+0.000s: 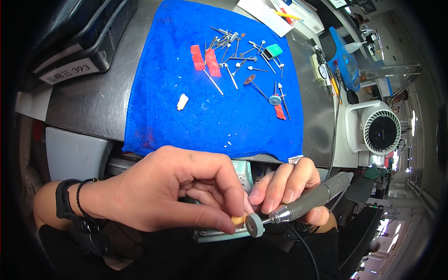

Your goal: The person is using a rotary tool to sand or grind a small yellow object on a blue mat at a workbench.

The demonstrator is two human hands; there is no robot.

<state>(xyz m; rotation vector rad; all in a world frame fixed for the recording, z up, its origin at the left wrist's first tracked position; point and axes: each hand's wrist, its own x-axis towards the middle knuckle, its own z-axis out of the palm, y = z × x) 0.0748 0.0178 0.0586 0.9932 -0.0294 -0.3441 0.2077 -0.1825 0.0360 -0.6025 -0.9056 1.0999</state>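
My left hand [186, 191] pinches a small yellowish piece [239, 220] between thumb and fingers; most of it is hidden, so its kind does not show. In my right hand [289, 186] lies a grey rotary handpiece [310, 201], its metal collar pointing left. A grey-green grinding wheel [255, 225] sits on the handpiece's tip, right beside the yellowish piece; whether they touch I cannot tell. Beyond the hands, a blue towel [186, 130] covers part of a metal bench. A cream-coloured small piece [182, 101] rests on it.
Several burs and mounted points [233, 56] lie on the towel with red strips [213, 63] and a green-capped piece [274, 50]. Black trays [88, 46] stand at the left, a white fan [380, 128] at the right. A white box [270, 16] is at the back.
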